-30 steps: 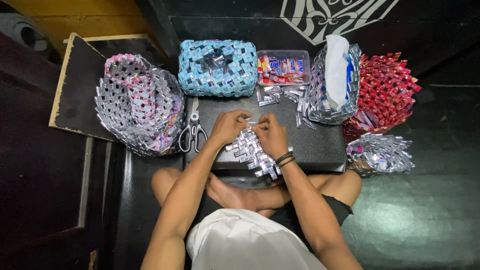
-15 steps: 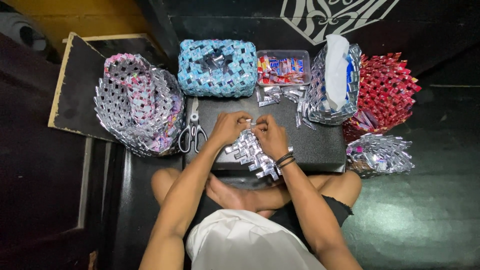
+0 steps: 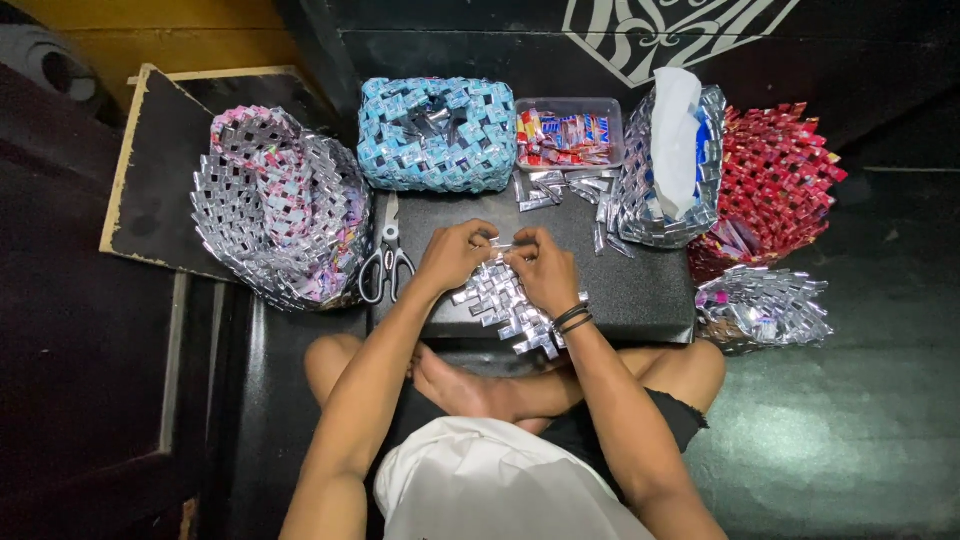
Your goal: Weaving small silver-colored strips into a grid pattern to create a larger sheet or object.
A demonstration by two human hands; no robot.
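Almost nothing has moved since the earlier frame: both hands stay at the top edge of the silver woven foil strip (image 3: 505,305). The left hand (image 3: 455,255) and the right hand (image 3: 545,270) pinch it with their fingertips close together. It lies on the black counter (image 3: 640,290), just right of the scissors (image 3: 387,262), below the blue woven basket (image 3: 437,135).

My hands, left (image 3: 455,255) and right (image 3: 543,270), cover upper end of silver woven strip (image 3: 500,305); fingertip grip unreadable to me. Wrappers in clear tray (image 3: 568,135) too small to tell. White pattern (image 3: 680,30) cut by top edge.
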